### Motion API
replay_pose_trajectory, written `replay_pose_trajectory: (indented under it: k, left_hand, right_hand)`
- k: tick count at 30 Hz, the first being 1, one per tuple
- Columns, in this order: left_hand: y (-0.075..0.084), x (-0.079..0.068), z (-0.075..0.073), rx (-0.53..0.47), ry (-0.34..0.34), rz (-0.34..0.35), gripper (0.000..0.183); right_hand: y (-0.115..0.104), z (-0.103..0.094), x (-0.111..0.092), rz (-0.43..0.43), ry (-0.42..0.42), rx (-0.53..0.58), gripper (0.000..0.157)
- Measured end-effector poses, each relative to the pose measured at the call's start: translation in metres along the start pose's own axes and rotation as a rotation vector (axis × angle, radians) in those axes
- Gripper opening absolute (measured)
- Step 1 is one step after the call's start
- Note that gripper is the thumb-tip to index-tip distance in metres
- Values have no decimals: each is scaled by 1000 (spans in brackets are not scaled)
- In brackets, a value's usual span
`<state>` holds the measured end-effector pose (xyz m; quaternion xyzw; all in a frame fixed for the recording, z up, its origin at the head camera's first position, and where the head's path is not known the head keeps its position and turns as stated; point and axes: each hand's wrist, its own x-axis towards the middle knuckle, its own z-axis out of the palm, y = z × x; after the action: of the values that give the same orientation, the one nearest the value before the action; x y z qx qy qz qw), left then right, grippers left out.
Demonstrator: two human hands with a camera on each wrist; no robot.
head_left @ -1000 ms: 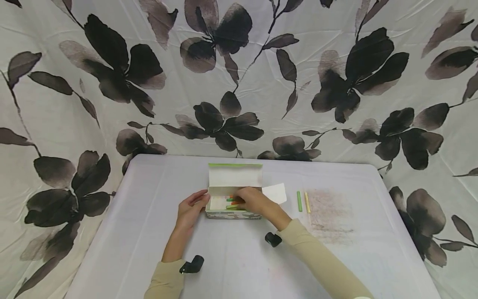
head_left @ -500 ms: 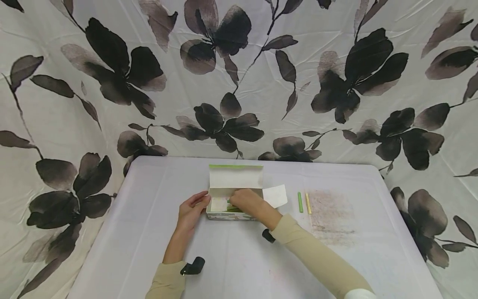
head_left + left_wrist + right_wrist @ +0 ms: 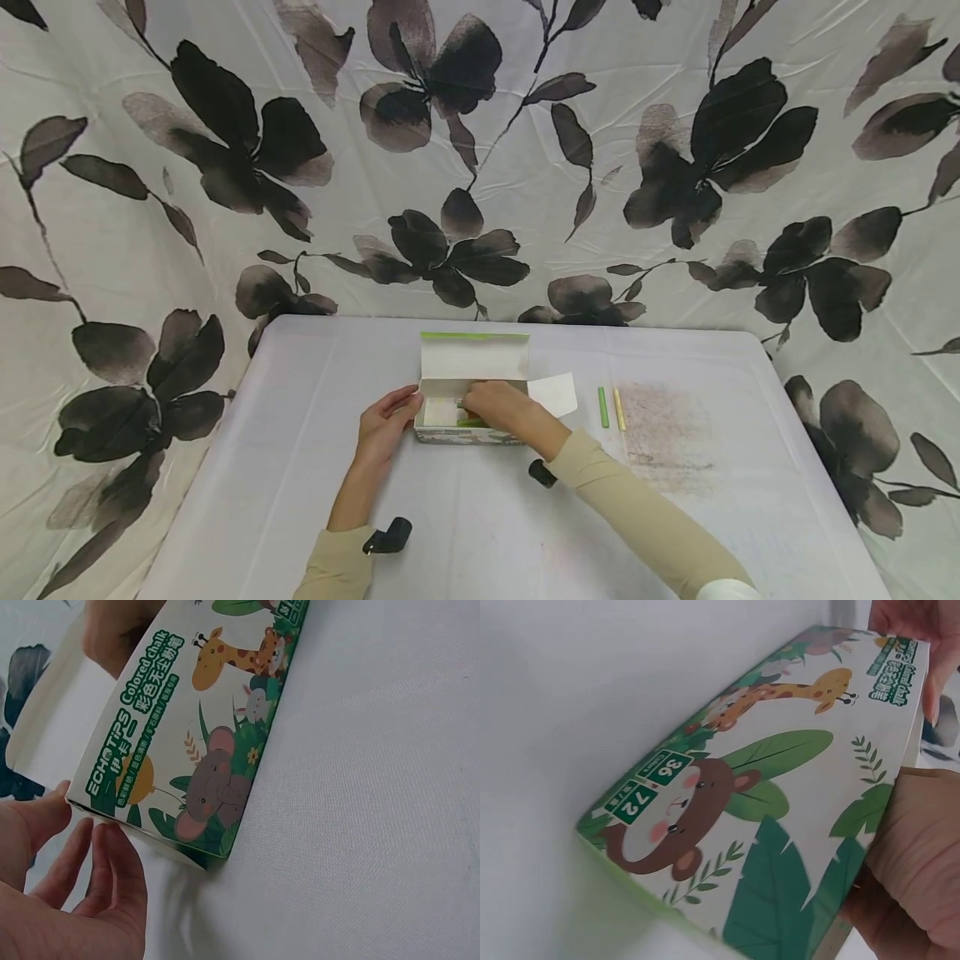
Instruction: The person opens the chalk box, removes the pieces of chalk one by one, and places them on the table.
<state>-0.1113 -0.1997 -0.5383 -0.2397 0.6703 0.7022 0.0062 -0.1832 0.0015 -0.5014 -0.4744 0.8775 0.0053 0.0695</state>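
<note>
An open box of colored chalk [image 3: 472,435], printed with animals and leaves, stands near the table's back edge. At its left end my left hand [image 3: 382,429] holds the box by the corner. In the left wrist view that hand's thumb is at the top edge, with the curled fingers [image 3: 124,862] against the end. My right hand [image 3: 502,406] reaches down into the box from the right; its fingertips are hidden, and I cannot tell whether they grip a chalk. Green chalk [image 3: 471,422] shows inside, just below the fingers. In the right wrist view, the right hand [image 3: 922,855] lies over the box's opening.
A green chalk stick [image 3: 603,407] and a yellow chalk stick [image 3: 618,409] lie side by side to the right of the box. Brownish smudges [image 3: 667,433] mark the white tablecloth beside them. The box lid [image 3: 474,357] stands raised at the back, and a side flap [image 3: 553,393] sticks out right.
My right hand has moved slightly left and deeper into the box, covering orange and green chalks that showed earlier. The left hand stays at the box's left end.
</note>
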Motion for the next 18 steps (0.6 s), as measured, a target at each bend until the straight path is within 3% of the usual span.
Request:
replay_pose_trajectory:
  k: [3, 8, 18]
  left_hand:
    - [0, 0, 1, -5, 8, 2, 40]
    - [2, -2, 2, -4, 6, -1, 41]
    - [5, -4, 2, 10, -4, -14, 44]
  right_hand:
    - [4, 0, -2, -4, -6, 51, 5]
    - [11, -3, -7, -12, 4, 233, 2]
    - [35, -21, -33, -41, 171, 579, 17]
